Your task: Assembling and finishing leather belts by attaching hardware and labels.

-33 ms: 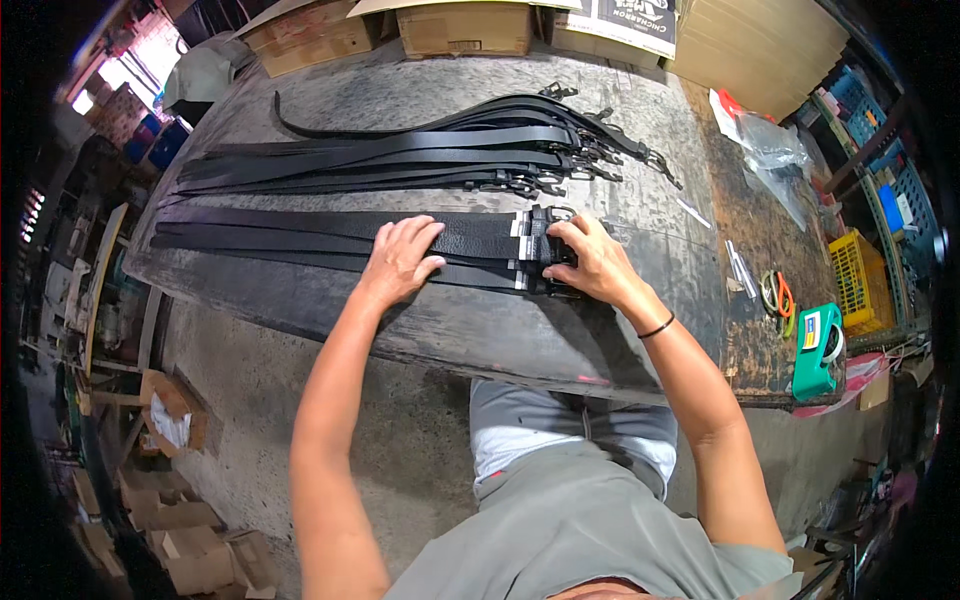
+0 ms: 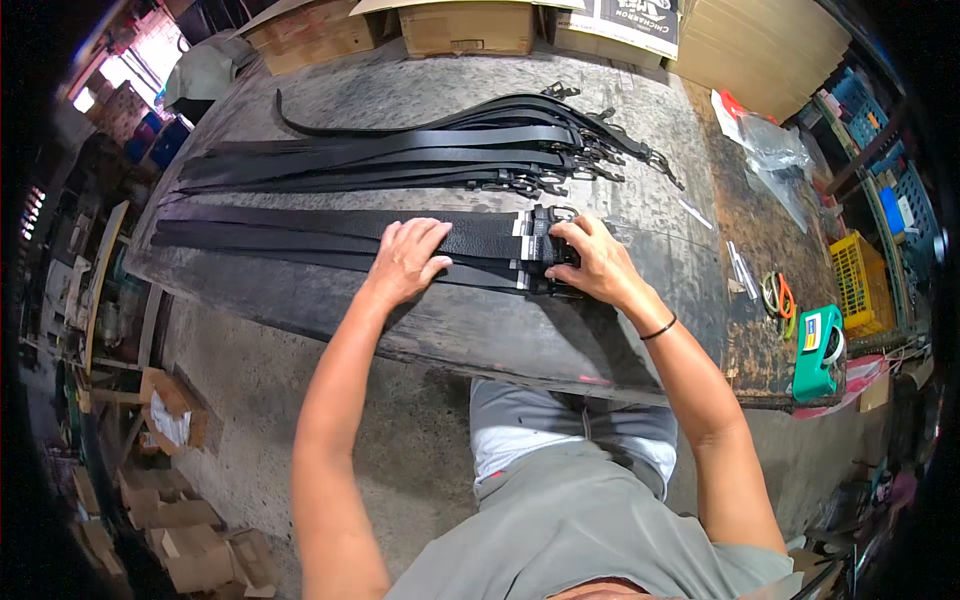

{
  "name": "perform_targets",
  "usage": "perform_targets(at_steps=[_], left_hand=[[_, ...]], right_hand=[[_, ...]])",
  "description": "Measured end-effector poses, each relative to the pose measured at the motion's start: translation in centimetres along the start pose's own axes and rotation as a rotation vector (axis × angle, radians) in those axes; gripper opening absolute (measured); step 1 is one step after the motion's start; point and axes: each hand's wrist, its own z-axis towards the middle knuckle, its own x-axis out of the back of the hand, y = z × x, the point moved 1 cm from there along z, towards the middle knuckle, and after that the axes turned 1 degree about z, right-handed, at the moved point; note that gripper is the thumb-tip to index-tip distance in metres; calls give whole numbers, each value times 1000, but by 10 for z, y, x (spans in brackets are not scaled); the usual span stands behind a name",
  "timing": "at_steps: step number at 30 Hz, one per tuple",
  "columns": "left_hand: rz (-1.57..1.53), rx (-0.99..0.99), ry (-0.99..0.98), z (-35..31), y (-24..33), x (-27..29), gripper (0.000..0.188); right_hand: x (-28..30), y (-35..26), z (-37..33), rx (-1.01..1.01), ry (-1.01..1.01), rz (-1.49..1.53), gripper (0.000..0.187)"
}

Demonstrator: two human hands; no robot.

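Black belts lie side by side and overlapping across the table in front of me, their buckle ends to the right. White labels show near those ends. My left hand is on the upper belt, thumb along its near edge and fingers curled over the far side. At the buckle end my right hand grips the same belt, thumb and fingers straddling it; the hand partly covers the dark buckle. Beyond them lies a second pile of black belts, metal buckles bunched at its right.
Cardboard boxes line the table's far side. On the right are a clear plastic bag, orange-handled scissors and a green tape dispenser. A yellow crate stands beyond the table's right edge.
My left hand has shifted very slightly to the right along the belt. My right hand stays at the buckle end, and the belts look the same.
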Motion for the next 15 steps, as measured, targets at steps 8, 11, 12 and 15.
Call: perform_targets(at_steps=[8,11,12,15], left_hand=[[43,-32,29,10,3,-3,44],[13,-15,87,15,-9,-4,42],[10,-18,84,15,-13,-2,42],[74,39,105,16,-25,7,41]], right_hand=[[3,-6,-4,-29,15,-36,54],[-8,-4,4,-1,29,-82,54],[-12,-7,5,18,51,-105,53],[-15,-14,22,36,73,-88,53]])
